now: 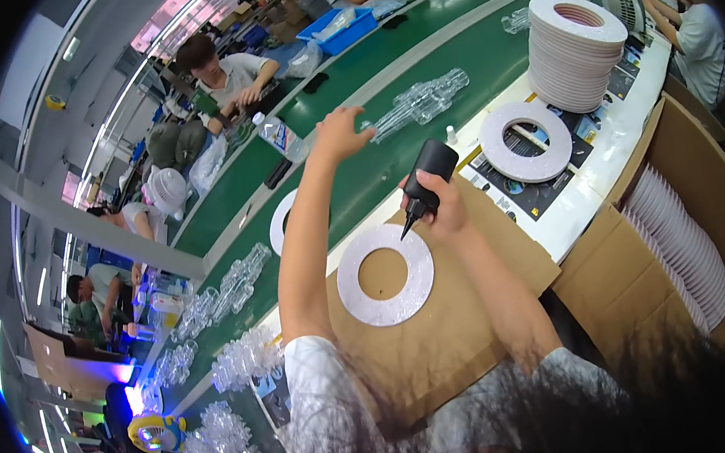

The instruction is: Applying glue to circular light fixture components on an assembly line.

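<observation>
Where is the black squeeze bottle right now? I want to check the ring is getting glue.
In the head view, the black squeeze bottle is in the right hand, nozzle down at the white ring on the cardboard sheet.

A black bottle (pixel 427 179) above a white ring (pixel 386 274) on brown cardboard (pixel 448 322); beyond the cardboard, a green belt (pixel 390 151).

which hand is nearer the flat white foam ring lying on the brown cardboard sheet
Right. The right hand holds a black squeeze bottle with its nozzle at the flat white foam ring on the brown cardboard sheet. The left hand reaches away over the green conveyor belt.
</observation>
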Demonstrator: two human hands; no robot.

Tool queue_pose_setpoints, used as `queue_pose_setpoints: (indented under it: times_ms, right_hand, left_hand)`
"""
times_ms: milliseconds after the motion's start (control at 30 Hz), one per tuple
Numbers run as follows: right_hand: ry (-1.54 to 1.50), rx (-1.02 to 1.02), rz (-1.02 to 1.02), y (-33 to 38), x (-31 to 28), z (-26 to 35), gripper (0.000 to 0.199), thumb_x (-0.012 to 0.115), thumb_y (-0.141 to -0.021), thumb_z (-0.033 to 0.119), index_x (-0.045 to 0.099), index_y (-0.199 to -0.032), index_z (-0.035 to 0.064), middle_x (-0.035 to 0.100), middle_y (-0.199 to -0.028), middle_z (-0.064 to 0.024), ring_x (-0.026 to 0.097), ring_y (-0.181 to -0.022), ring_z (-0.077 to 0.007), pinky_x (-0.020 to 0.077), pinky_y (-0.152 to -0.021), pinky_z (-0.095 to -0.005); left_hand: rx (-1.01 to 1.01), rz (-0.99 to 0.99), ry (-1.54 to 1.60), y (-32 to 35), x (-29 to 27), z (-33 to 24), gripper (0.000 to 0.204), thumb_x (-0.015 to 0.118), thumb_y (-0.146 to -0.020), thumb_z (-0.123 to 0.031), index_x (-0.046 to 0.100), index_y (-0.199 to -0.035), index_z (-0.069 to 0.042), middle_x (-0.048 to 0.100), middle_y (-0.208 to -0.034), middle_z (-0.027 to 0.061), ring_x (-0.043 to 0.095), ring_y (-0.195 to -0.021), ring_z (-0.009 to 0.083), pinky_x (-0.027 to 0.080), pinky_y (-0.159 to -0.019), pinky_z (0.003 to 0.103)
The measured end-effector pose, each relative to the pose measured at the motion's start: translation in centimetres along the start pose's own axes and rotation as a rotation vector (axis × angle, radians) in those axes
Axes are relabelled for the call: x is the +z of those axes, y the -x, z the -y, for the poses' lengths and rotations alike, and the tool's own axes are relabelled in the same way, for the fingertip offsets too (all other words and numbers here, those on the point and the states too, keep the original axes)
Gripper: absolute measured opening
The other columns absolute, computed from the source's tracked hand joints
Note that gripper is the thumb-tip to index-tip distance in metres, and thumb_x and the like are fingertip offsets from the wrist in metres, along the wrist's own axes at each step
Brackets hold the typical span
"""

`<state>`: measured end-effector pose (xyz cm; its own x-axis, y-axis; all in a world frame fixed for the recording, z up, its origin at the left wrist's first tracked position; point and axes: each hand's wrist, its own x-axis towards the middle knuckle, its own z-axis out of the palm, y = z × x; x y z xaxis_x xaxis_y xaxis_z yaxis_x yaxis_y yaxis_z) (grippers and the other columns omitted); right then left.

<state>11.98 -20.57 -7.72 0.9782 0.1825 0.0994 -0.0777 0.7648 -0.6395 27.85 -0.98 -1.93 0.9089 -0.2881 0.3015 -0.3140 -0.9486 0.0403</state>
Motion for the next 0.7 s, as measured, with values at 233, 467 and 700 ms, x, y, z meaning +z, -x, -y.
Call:
queue_pose_setpoints:
  times_ms: [233, 467, 700]
  right_hand:
    - [-0.102, 0.013, -0.015, -0.3, -0.8, -0.2, 0.036, 0.061, -0.091, 0.036, 0.064, -0.095, 0.0002, 0.067, -0.072, -0.0134, 0.047, -0.042, -0.0076, 0.0338, -0.037, -0.0181]
    - [-0.109, 0.041, 0.037, -0.7, -0.8, -0.4, 0.036, 0.064, -0.090, 0.033, 0.064, -0.093, -0.0023, 0.067, -0.069, -0.0143, 0.047, -0.040, -0.0079, 0.0335, -0.036, -0.0187]
    - [-0.161, 0.099, 0.059, -0.2, -0.4, -1.1, 0.030, 0.069, -0.086, 0.027, 0.061, -0.095, -0.0001, 0.066, -0.075, -0.0132, 0.055, -0.047, -0.0115, 0.0345, -0.036, -0.0204]
  left_hand:
    - [0.041, 0.306, -0.224, -5.7, 4.0, -0.9, 0.074, 0.077, -0.072, -0.057, 0.065, -0.129, -0.012, 0.068, -0.122, 0.0146, 0.057, -0.123, 0.0321, 0.027, -0.110, 0.058]
    - [-0.028, 0.591, -0.238, -2.8, 2.2, 3.5, 0.053, 0.079, -0.071, -0.055, 0.077, -0.097, -0.009, 0.074, -0.098, 0.0107, 0.066, -0.103, 0.0301, 0.032, -0.101, 0.057]
    - [-0.152, 0.541, -0.145, 3.9, 0.8, 8.1, 0.055, 0.081, -0.070, -0.054, 0.075, -0.103, -0.010, 0.074, -0.103, 0.0087, 0.066, -0.103, 0.0282, 0.035, -0.095, 0.052]
